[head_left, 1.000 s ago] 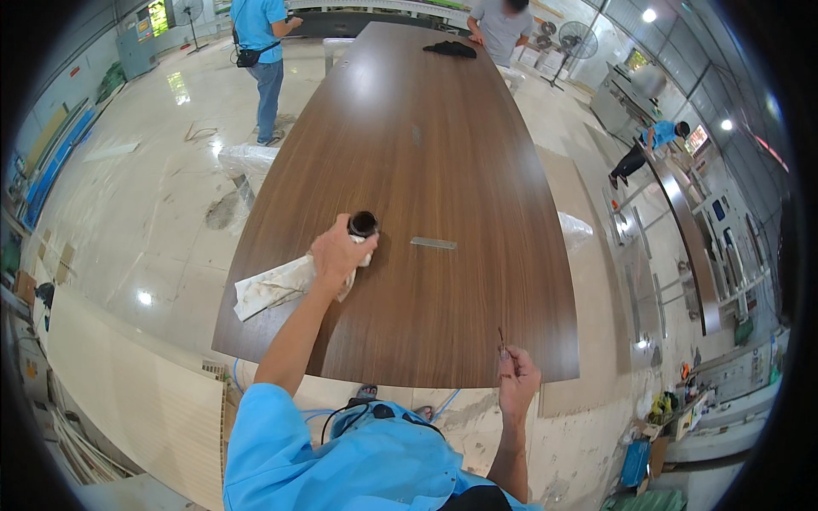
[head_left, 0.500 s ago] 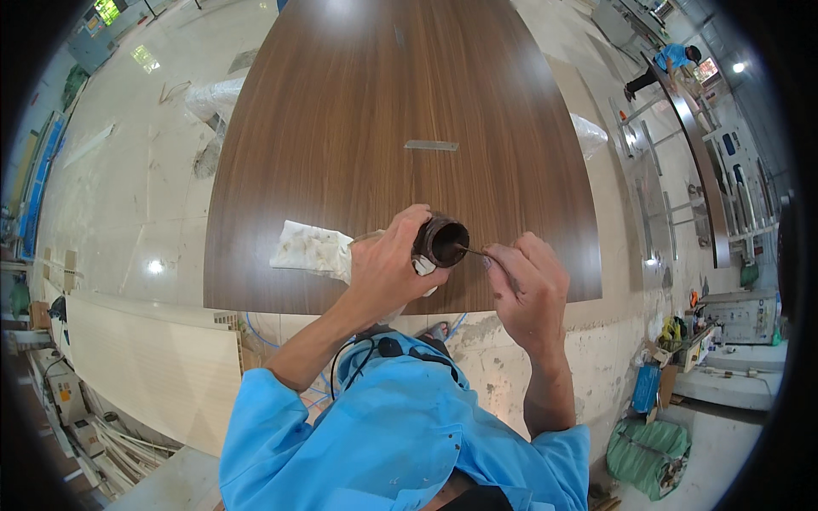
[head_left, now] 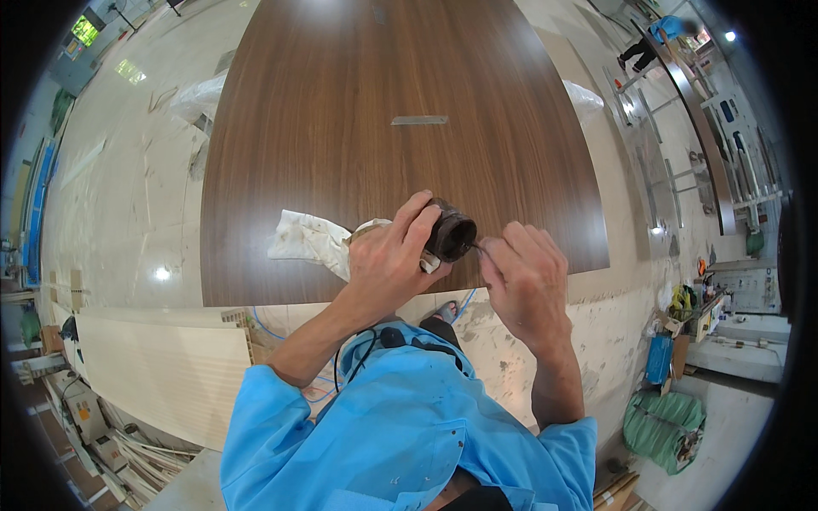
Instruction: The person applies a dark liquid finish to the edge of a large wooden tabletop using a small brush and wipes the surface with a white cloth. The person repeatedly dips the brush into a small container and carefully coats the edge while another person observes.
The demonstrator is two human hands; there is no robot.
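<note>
A small dark brown jar (head_left: pixel 452 233) is gripped in my left hand (head_left: pixel 385 261), its open mouth tilted toward the right. Bunched under that same hand is a stained white cloth (head_left: pixel 308 240), which trails left across the dark wood-grain panel (head_left: pixel 341 153). My right hand (head_left: pixel 527 277) pinches a thin stick (head_left: pixel 475 246) whose tip is at the jar's mouth; what kind of tool it is cannot be made out. Both hands are over the panel's near edge. Farther up the panel lies a flat, narrow, greyish strip (head_left: pixel 419 120).
Left of me is a pale board (head_left: pixel 162 366). Blue hoses (head_left: pixel 268 328) run below the panel's near edge. To the right are metal frames (head_left: pixel 656 170), another dark panel (head_left: pixel 690 119) with a person (head_left: pixel 660 38) beside it, and a green sack (head_left: pixel 665 430).
The jar has turned so its mouth faces more to the right. Less of the stick shows between jar and right hand. The whole view has shifted slightly.
</note>
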